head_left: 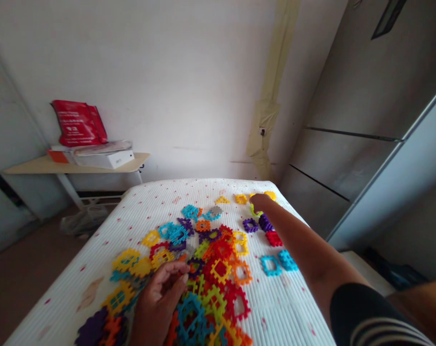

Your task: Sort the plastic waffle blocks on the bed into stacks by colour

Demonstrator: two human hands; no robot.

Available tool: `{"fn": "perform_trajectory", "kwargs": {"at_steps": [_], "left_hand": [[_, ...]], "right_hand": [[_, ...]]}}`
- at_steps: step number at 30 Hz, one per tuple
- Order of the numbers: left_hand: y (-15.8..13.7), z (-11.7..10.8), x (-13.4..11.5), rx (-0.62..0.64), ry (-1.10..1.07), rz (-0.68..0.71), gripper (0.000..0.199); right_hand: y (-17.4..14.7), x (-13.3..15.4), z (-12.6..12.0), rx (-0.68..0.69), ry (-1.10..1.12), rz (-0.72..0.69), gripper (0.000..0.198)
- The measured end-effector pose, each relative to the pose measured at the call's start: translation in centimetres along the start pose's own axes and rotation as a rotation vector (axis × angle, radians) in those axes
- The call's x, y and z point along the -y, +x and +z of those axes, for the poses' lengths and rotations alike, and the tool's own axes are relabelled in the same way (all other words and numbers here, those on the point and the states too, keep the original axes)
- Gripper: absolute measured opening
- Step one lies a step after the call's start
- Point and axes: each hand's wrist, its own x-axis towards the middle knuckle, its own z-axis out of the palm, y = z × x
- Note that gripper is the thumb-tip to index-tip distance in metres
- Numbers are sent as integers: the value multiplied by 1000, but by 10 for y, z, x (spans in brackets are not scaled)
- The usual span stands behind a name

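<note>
My right hand (261,203) reaches to the far right of the table. Its fingers are closed at a lime green interlocking toy piece (255,211), partly hidden below them. Yellow pieces (241,199) lie beside that hand. My left hand (160,299) hovers low over the left side of a mixed pile of notched plastic pieces (221,271), its fingers curled and thumb tip near the index tip. Whatever it may pinch is too hidden to make out. Nearer me on the left lie a yellow window piece (118,298) and a purple piece (93,327).
On the right of the white cloth are a purple stack (266,222), red pieces (273,239) and a blue stack (287,260). A yellow triangle (222,200) lies at the back. A side table (142,161) with a red bag (79,124) stands left; a grey fridge (326,158) stands right.
</note>
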Motion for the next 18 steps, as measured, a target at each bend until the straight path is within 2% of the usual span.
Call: {"fn": "perform_trajectory", "kwargs": {"at_steps": [10,18], "left_hand": [[-1,-1,1,-25,18,-23,30],[-2,0,-4,-20,35,1,24]], "right_hand": [[14,5,11,92,-43,6,32],[22,5,21,66,2,2,31]]}}
